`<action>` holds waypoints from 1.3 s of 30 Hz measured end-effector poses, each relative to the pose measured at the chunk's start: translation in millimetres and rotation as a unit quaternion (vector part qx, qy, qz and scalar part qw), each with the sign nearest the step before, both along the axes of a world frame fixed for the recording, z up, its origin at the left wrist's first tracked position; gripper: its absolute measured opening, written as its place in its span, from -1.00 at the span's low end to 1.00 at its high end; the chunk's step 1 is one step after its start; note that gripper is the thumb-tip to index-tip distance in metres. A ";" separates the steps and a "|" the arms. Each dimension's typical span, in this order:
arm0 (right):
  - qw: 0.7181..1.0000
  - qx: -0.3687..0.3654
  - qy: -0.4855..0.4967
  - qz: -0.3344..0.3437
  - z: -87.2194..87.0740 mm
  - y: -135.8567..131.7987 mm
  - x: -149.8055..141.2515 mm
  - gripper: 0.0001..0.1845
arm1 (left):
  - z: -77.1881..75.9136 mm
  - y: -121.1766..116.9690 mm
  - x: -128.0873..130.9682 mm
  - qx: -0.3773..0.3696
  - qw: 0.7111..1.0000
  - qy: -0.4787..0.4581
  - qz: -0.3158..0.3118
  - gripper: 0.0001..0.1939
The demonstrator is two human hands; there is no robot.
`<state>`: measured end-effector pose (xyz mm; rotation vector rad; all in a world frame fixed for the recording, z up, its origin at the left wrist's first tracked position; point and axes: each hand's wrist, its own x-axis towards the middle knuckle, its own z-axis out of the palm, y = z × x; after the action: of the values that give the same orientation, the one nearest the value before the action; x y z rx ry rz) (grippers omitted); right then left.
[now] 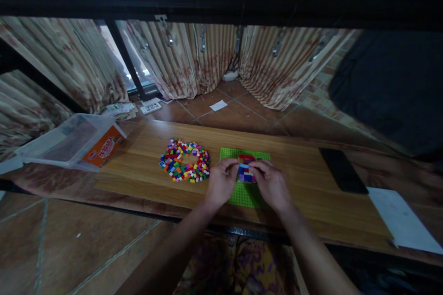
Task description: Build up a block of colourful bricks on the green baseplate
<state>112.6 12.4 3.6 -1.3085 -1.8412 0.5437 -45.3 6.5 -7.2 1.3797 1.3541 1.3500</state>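
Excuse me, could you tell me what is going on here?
A person holds a light-blue brick between the fingertips of the left hand and right hand, at the coloured bricks on a green baseplate; whether it is pressed down is unclear. A ring of loose bricks lies to the left on the wooden board.

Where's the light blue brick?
Head view, just right of centre: the light blue brick is between the left hand and right hand, over the green baseplate.
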 end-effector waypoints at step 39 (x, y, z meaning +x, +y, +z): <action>0.999 -0.025 0.028 -0.036 -16.6 38.0 8.1 -0.70 | -20.2 49.8 15.2 -0.063 0.997 0.041 0.026 -0.79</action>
<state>120.7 50.4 -12.9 -1.3745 -1.7382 0.5851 -30.2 56.3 -27.4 1.3359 1.5117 1.2305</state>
